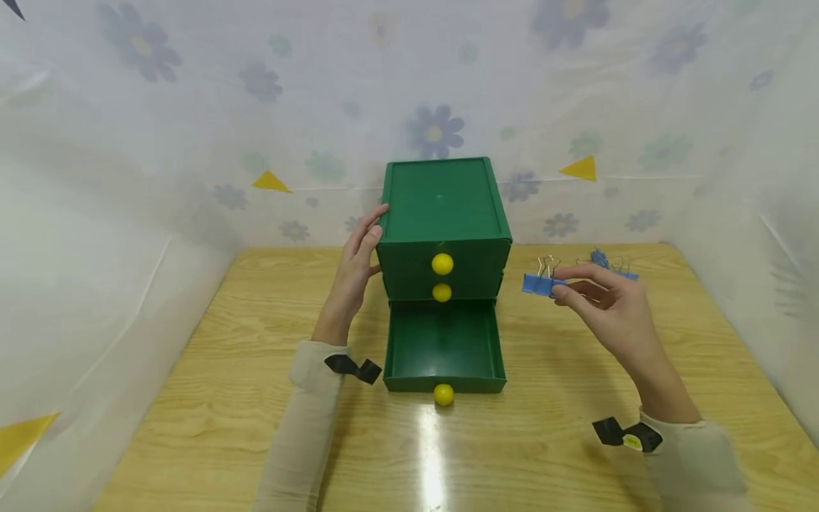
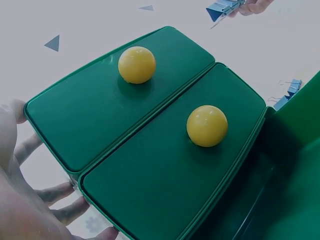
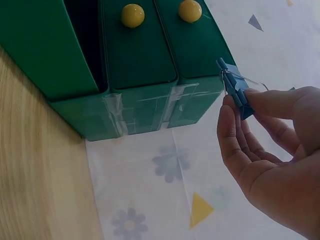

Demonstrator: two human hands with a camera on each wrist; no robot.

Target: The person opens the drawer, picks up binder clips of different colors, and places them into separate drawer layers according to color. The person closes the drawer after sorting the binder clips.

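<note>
A green drawer cabinet [image 1: 441,203] with yellow ball knobs stands on the table; its bottom drawer [image 1: 444,348] is pulled out and its bare floor shows. My left hand [image 1: 350,277] rests along the cabinet's left side, fingers extended against the wall in the left wrist view. Right of the cabinet, my right hand [image 1: 611,309] pinches a blue binder clip [image 1: 536,284] between thumb and fingers, held above the table with its wire handles pointing up. The right wrist view shows the same binder clip [image 3: 237,90] at the fingertips, beside the upper drawers.
More blue binder clips [image 1: 599,257] lie on the table behind the right hand, partly covered by it. The wooden table [image 1: 256,398] runs back to a flowered curtain [image 1: 345,107], which also hangs at both sides. Clear tape [image 3: 170,107] crosses the cabinet's side.
</note>
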